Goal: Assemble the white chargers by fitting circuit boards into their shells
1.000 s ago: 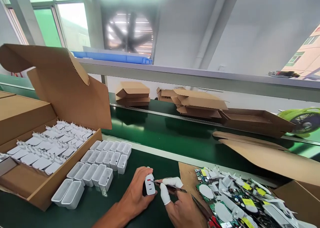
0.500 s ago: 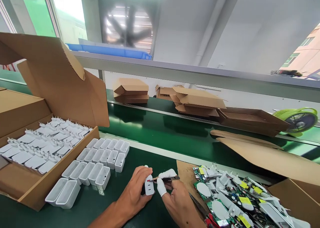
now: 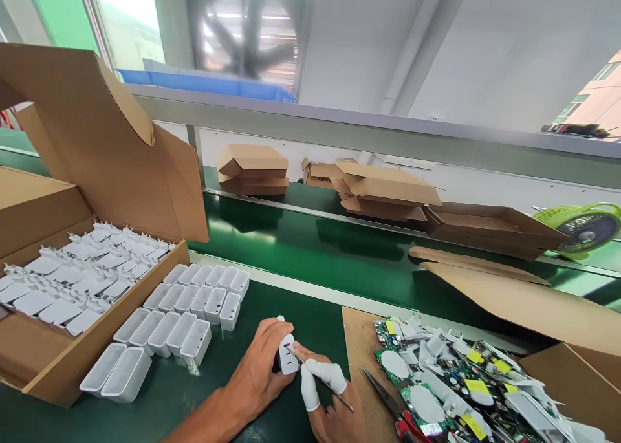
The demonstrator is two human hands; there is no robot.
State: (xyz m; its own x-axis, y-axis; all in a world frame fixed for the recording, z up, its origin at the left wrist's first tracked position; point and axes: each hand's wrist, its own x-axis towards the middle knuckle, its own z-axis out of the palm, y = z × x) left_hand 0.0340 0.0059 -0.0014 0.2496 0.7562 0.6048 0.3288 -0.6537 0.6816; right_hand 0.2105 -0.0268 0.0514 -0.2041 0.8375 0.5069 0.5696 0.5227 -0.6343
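Observation:
My left hand (image 3: 264,359) is closed around a small white charger housing (image 3: 288,355), its slotted end face turned toward my right hand. One slot in that face shows red. My right hand (image 3: 334,391), with white finger cots on two fingers, pinches thin metal tweezers (image 3: 330,387). Their tip meets the slotted face, and the back end slants down to the right. Part of the housing is hidden under my left fingers. Pliers with red handles (image 3: 388,398) lie to the right of my right hand, on a brown cardboard sheet (image 3: 358,339).
Rows of open white plastic cases (image 3: 165,333) stand at left, beside a carton (image 3: 104,333) holding white plug parts. A heap of circuit boards and white parts (image 3: 436,378) lies at right. Behind are a green belt (image 3: 291,249), folded cardboard boxes (image 3: 388,187) and a green fan (image 3: 582,229).
My right hand has turned and dropped slightly, so the tweezers went from nearly level to slanting. The housing stays in my left hand. The view has shifted a little.

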